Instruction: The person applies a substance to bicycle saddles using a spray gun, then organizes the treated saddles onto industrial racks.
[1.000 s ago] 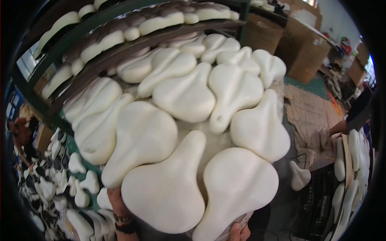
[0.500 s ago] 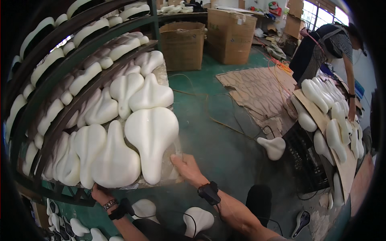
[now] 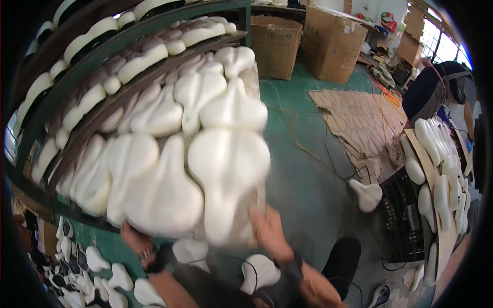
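A flat board (image 3: 250, 77) carries several white foam bicycle saddles (image 3: 228, 159), laid close together in rows. Its left part sits within the dark metal rack (image 3: 248, 20), and its near edge juts out towards me. My left hand (image 3: 134, 238) is closed at the near edge, under a wide saddle, with its fingertips partly hidden. At the near right corner, my right hand (image 3: 269, 233) grips the board's side edge; it is blurred by motion. Neither hand appears to hold a saddle directly.
Higher rack shelves hold more white saddles (image 3: 92, 41). Cardboard boxes (image 3: 331, 46) stand behind. Loose saddles (image 3: 120, 277) lie on the floor at lower left, another (image 3: 365, 195) at right. Cables (image 3: 303, 149) cross the floor. A person (image 3: 441, 87) bends over saddles on boards beside a black crate (image 3: 403, 220).
The view has swung, so the scene sits further right and higher. The board appears to have come out of the rack towards me a little, with both hands still at its edges.
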`<state>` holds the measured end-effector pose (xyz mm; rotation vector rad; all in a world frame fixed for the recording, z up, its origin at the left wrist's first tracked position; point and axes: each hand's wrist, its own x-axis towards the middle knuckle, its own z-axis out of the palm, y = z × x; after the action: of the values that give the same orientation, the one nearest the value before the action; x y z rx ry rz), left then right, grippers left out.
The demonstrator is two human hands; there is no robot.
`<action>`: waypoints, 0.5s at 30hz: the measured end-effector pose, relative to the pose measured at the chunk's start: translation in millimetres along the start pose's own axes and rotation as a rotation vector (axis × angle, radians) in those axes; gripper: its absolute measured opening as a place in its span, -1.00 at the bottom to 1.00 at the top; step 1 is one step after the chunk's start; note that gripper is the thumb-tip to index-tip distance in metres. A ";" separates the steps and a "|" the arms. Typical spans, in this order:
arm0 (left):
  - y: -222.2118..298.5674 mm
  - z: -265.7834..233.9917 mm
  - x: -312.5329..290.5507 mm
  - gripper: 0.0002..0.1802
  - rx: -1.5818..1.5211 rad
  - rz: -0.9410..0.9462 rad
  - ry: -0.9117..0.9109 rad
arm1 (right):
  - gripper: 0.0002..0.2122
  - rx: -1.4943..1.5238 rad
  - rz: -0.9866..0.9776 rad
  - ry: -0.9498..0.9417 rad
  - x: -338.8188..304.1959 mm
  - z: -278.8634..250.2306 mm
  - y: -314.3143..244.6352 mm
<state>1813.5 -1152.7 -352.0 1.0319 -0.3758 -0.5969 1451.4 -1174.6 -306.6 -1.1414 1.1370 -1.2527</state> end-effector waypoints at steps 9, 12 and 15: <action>4.0 -2.4 10.5 -0.60 0.008 -0.049 0.017 | -0.60 -0.041 0.218 -0.071 43.0 0.0 -22.8; -29.0 14.0 31.5 -0.62 -0.009 -0.015 0.093 | -0.60 -0.041 0.190 -0.135 92.0 -7.3 -18.6; -38.0 33.8 38.3 -0.64 -0.012 -0.019 0.152 | -0.60 0.023 0.121 -0.161 122.2 -17.1 -16.2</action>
<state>1813.9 -1214.0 -369.0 1.0628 -0.2288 -0.5328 1433.0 -1296.8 -291.7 -1.1190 1.0524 -1.0592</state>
